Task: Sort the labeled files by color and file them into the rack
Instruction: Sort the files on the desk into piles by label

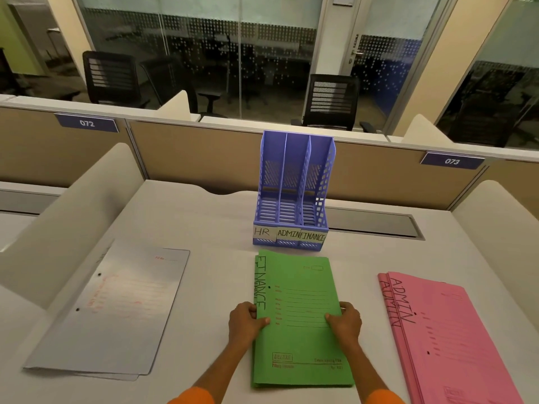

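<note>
A stack of green files [300, 339] marked FINANCE lies flat on the desk in front of me. My left hand [245, 323] grips its left edge and my right hand [345, 320] grips its right edge, thumbs on top. Behind it stands a purple rack [293, 193] with three empty slots, labeled HR, ADMIN and FINANCE from left to right. White files [116, 313] lie in a pile to the left. Pink files [449, 336] marked ADMIN lie to the right, partly cut off by the frame edge.
The white desk [204, 228] has curved side dividers left and right and a tan partition behind the rack. A grey cable slot [373, 223] runs along the back right. Black office chairs stand beyond the partition, before a glass wall.
</note>
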The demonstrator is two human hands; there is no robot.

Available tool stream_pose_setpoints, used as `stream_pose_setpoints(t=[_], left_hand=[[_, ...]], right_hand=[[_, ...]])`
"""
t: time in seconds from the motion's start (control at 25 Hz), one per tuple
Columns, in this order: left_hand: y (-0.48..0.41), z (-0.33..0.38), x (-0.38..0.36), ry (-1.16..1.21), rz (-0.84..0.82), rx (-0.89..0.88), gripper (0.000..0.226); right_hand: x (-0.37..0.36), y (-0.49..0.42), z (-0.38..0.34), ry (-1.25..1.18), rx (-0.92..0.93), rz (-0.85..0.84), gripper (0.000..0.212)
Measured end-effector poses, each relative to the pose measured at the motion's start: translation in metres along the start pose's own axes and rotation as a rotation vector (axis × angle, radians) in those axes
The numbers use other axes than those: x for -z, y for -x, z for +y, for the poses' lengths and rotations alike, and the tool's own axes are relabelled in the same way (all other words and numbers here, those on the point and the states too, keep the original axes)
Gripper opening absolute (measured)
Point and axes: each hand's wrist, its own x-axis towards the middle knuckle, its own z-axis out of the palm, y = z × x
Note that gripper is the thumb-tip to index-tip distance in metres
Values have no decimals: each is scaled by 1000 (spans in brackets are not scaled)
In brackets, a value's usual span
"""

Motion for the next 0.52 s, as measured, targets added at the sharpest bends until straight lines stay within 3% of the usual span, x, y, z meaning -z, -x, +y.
stream_pose_setpoints(t=[0.16, 0.52], left_hand=[[1, 1, 1, -45, 41, -36, 39], [-10, 1, 29, -347, 129, -287, 56]], right_hand=[[-4, 4, -7, 264, 27, 52, 60], [-56, 30, -55, 438, 475, -6, 73]])
